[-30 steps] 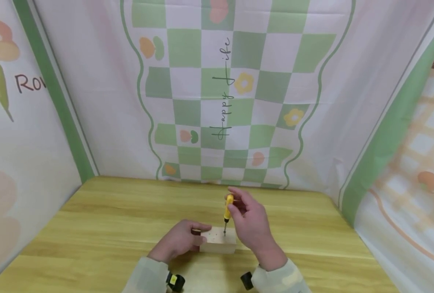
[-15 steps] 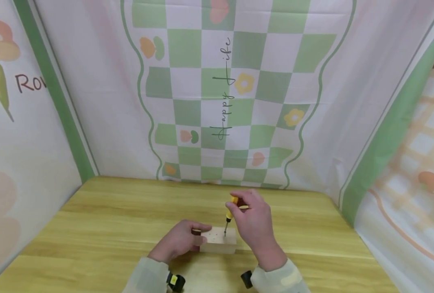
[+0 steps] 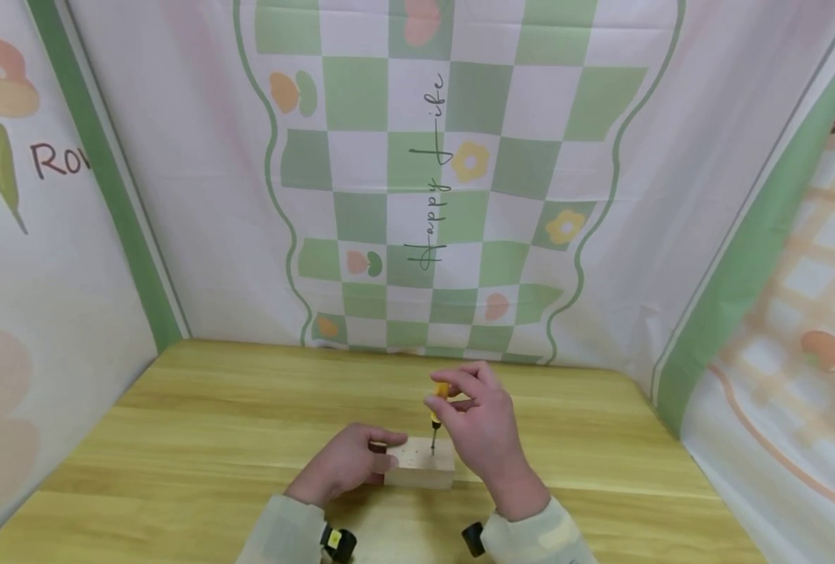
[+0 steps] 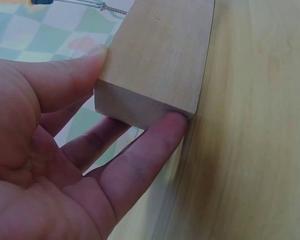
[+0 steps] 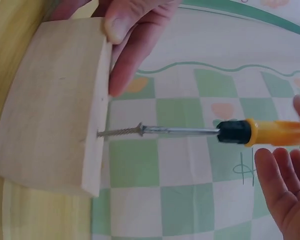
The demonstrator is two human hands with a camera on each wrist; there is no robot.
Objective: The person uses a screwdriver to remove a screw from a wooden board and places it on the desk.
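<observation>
A pale wooden block (image 3: 421, 476) lies on the table with several small dark holes in its top. My left hand (image 3: 347, 460) grips its left end, thumb on one side and fingers at the end and the other side, as the left wrist view shows closely. A screw (image 5: 121, 132) stands partly in the block's top, much of its thread exposed. The tip of a yellow-handled screwdriver (image 5: 277, 133) meets the screw's head, its shaft in line with it. My right hand (image 3: 484, 427) pinches the upper handle between thumb and fingers.
The wood-grain table (image 3: 213, 423) reaches back to a hanging cloth (image 3: 410, 211) with a green and white check print. More printed cloth hangs at both sides. Black wrist cameras (image 3: 338, 542) sit at both cuffs.
My right fingers have shifted around the screwdriver's handle, which leaned right half a second ago and now stands more upright. The block and my left hand have stayed in place.
</observation>
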